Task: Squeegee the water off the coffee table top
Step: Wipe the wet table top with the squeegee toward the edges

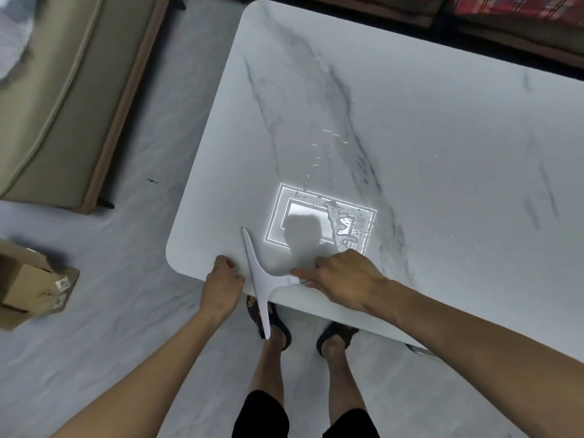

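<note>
A white squeegee (261,279) lies on the near edge of the white marble coffee table (442,137), its blade running from the table surface out past the edge over the floor. My right hand (343,275) grips its handle, fingers pointing left. My left hand (222,284) rests on the table's near edge, just left of the blade, fingers curled over the rim. Water (343,224) pools a little beyond my right hand, inside a bright ceiling-light reflection. A trail of droplets (328,143) runs farther up the table.
A beige sofa (57,99) stands on the left across a strip of marble floor. Cardboard boxes (34,286) sit at the left edge. A dark sofa with a red plaid cloth (512,7) lines the table's far side. My sandalled feet (303,333) stand under the near edge.
</note>
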Tool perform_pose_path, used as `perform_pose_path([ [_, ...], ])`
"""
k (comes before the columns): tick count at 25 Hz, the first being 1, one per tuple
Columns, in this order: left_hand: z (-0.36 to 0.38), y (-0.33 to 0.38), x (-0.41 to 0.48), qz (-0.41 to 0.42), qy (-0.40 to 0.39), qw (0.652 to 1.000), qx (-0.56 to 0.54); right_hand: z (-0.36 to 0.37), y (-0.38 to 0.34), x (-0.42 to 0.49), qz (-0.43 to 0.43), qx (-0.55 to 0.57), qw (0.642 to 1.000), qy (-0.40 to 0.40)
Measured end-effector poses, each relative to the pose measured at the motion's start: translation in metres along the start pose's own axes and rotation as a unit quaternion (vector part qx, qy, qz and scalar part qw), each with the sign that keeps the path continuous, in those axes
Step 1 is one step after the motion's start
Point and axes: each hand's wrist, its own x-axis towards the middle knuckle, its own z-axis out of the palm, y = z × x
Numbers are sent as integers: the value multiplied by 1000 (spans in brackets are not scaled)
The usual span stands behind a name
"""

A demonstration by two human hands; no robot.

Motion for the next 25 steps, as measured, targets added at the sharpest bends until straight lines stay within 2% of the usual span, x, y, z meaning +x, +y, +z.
perform_pose_path([
  [3, 9, -2, -5, -9, 3, 1000, -8, 12, 3, 7, -18, -15, 1000, 6],
  [8, 53, 22, -22, -16, -70, 997, -10, 19, 76, -52, -2, -30, 998, 59],
  [14, 91, 63, -33, -26, -106, 994, 18, 11, 147, -149, 100, -38, 988, 113],
  [17, 96, 75, -37, -23, -64, 998, -16, 9, 156, -175, 138, -43, 985, 96],
  [19, 91, 72, -39, -13, -11, 998, -53, 4, 145, -168, 113, -64, 987, 98],
  [21, 78, 60, -39, -28, 41, 994, -93, -2, 119, -136, 40, -83, 992, 89],
  [23, 58, 43, -36, -64, 90, 986, -122, -1, 85, -87, -49, -60, 996, 40],
  [25, 34, 20, -29, -91, 132, 978, -137, -1, 48, -30, -99, -42, 994, 1],
])
